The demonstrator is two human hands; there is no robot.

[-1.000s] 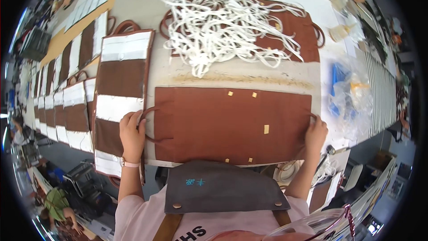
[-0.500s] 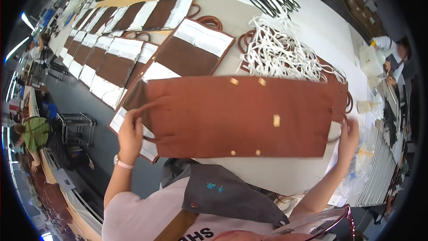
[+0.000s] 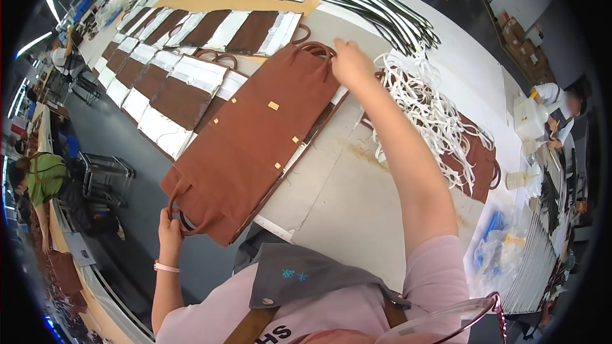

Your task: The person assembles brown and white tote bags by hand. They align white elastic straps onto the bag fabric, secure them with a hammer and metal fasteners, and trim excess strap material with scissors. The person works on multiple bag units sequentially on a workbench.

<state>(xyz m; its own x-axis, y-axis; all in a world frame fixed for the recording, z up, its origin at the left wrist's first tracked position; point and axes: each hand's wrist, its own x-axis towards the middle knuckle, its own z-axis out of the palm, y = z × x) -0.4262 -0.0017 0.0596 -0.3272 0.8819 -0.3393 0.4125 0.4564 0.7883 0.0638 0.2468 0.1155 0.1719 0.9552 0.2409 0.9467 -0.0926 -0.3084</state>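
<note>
A long reddish-brown bag panel [image 3: 245, 143] with small tan patches and a loop handle at each end slants across the near left part of the table. My left hand [image 3: 170, 232] is closed around the handle at its near end, which reaches past the table's edge. At the far end, my right hand [image 3: 352, 69] grips the panel's corner beside the brown handles; its fingertips are partly hidden. Beneath lies another brown panel, of which only a strip along the right side shows.
Rows of brown and white panels [image 3: 185, 95] lie to the left. Right of my right forearm, tangled white cords [image 3: 421, 108] cover another brown piece [image 3: 475, 153]. Black and white strips [image 3: 382, 13] lie at the back. A person [image 3: 561, 108] works at the far right, another [image 3: 48, 178] at left.
The panel has turned from lying crosswise to a slant, its right end swung far and leftward with my right hand. It now covers the lined panel. My left hand has moved slightly nearer.
</note>
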